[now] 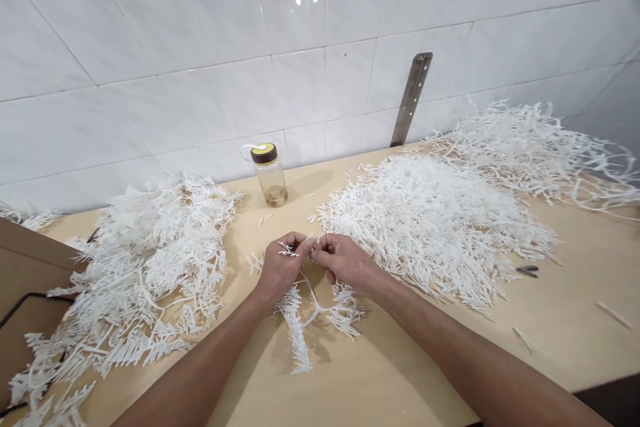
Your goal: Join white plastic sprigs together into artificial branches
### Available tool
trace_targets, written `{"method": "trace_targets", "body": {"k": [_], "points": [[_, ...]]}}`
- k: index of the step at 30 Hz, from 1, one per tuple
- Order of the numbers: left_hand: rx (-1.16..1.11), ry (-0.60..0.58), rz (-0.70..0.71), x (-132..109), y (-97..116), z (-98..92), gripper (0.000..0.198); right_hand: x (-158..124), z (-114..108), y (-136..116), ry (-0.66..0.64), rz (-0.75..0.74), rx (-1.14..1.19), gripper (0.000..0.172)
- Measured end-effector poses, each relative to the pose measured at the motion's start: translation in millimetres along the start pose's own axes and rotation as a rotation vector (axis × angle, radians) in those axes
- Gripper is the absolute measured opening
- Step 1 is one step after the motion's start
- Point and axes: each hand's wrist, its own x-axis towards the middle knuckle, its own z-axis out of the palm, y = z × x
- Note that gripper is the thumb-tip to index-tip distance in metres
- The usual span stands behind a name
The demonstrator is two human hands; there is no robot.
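My left hand [281,270] is closed in a pinch on a white branched plastic sprig [299,337], its feathery twigs hanging below onto the table. Thumb and fingers of my right hand [347,261] pinch at the same spot, fingertips meeting those of the left. What exactly lies between the right fingertips is too small to make out. A short forked twig [288,250] sticks out over the left fingers. Close beyond my right hand lies a large heap of small white twigs [430,220].
Left on the wooden table [390,360] is a pile of white branched sprigs [160,253], beside a brown box [30,280]. A lidded bottle [271,177] stands near the tiled wall. Bare white stems [540,147] lie back right. A small dark tool [527,271] pokes from the heap.
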Motion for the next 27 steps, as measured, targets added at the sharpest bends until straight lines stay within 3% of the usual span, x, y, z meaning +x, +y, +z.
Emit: {"method": "trace_targets", "body": {"k": [3, 7, 14, 22, 27], "points": [[0.047, -0.008, 0.069, 0.3, -2.0, -0.7, 0.025, 1.3, -2.7, -0.6, -0.057, 0.021, 0.038, 0.018], [0.007, 0.008, -0.011, 0.9, -2.5, 0.2, 0.027, 0.5, -6.9, -1.7, -0.114, 0.052, 0.076, 0.017], [-0.211, -0.002, -0.204, 2.1, 2.9, 0.6, 0.037, -2.6, -11.0, -2.5, 0.015, -0.053, -0.141, 0.015], [-0.288, -0.016, -0.223, 1.6, 7.3, 2.0, 0.042, -5.0, -9.5, -10.8, -0.121, 0.044, 0.097, 0.024], [-0.24, -0.006, -0.189, 0.9, 7.2, 2.5, 0.042, -2.9, -9.8, -10.2, -0.139, 0.068, 0.174, 0.045]]}}
